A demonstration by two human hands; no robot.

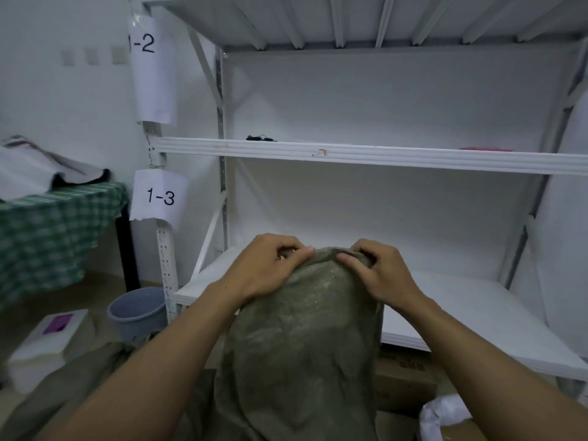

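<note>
An olive-green piece of cloth [302, 338] hangs in front of me, held up by its top edge. My left hand [267, 265] pinches that edge on the left with thumb and curled fingers. My right hand [378, 272] pinches it on the right, a short gap between the two thumbs. The cloth drapes down past my forearms to the bottom of the view. Behind it stands a white metal shelf rack [366, 154], whose lower board [461, 310] lies just beyond my hands.
Paper labels "1-2" [149, 58] and "1-3" [159, 197] hang on the rack post. A table with a green checked cloth [54, 230] stands left. On the floor are a grey bucket [136, 310], a white box [47, 345] and cardboard boxes [404, 380].
</note>
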